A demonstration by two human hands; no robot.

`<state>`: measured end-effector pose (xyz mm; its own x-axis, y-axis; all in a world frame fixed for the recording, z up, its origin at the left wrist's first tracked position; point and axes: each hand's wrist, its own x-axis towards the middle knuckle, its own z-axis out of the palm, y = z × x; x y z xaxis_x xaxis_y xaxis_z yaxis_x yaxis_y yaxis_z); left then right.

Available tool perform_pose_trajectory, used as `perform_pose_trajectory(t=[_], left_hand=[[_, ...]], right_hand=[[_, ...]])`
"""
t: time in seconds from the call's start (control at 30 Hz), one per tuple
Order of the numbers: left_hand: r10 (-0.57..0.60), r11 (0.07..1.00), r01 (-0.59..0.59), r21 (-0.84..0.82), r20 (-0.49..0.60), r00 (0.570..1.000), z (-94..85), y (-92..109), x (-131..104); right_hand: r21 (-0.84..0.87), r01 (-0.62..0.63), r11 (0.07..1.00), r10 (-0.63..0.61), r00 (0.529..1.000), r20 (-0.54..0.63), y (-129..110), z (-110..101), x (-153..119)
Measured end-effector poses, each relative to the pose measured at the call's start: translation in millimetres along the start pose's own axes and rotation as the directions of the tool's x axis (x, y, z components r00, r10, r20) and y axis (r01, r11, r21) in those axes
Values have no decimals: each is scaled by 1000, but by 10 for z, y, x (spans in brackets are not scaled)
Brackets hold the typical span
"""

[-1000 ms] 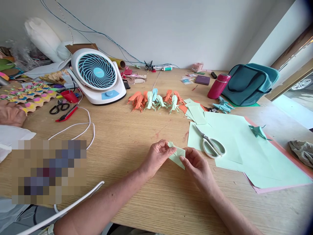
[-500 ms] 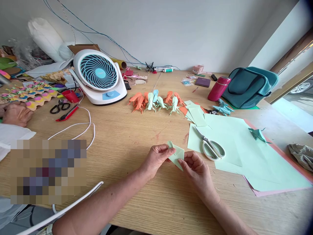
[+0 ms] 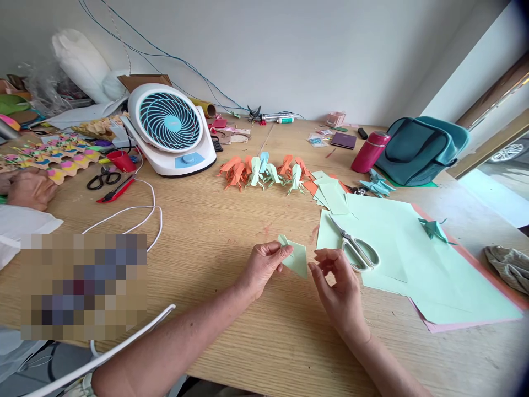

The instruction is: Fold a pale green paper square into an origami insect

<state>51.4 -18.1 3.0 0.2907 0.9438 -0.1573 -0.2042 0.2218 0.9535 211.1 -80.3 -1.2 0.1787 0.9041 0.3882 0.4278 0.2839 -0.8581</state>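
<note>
Between the thumb and fingers of my left hand (image 3: 264, 267) is a small folded piece of pale green paper (image 3: 298, 259). Just right of the paper, my right hand (image 3: 336, 281) has its thumb and fingers apart, with nothing between them. White-handled scissors (image 3: 359, 248) lie on large pale green sheets (image 3: 446, 281) to the right. Smaller green pieces (image 3: 333, 197) are stacked behind them. Orange, green and blue folded paper figures (image 3: 270, 170) stand in a cluster beyond my hands.
A white fan (image 3: 169, 129) stands at the back left, its cable looping over the table (image 3: 198, 226). Black scissors (image 3: 103, 179) and a red cutter (image 3: 115, 190) lie nearby. Another person's hand (image 3: 32, 188) rests far left. A pink bottle (image 3: 370, 151) and teal bag (image 3: 421, 149) stand back right.
My right hand has let go of the folded paper and moved slightly right, its fingers parting. My left hand still holds the paper, now slightly further left.
</note>
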Motion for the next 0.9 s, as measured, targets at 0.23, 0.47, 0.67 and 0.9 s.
perform_pose_trajectory(t=[0.23, 0.47, 0.67, 0.9], left_hand=[[-20, 1000, 20, 1, 71, 997, 27, 12, -83], [9, 991, 7, -133, 118, 993, 63, 16, -148], [47, 991, -35, -132, 87, 995, 128, 20, -210], [95, 995, -93, -37, 62, 994, 139, -25, -226]], right_hand=[[-168, 218, 961, -210, 976, 66, -127, 67, -23], [-206, 183, 961, -193, 981, -26, -159, 161, -9], [-217, 180, 960, -195, 979, -53, -142, 180, 12], [-235, 177, 956, -197, 978, -65, -149, 172, 26]])
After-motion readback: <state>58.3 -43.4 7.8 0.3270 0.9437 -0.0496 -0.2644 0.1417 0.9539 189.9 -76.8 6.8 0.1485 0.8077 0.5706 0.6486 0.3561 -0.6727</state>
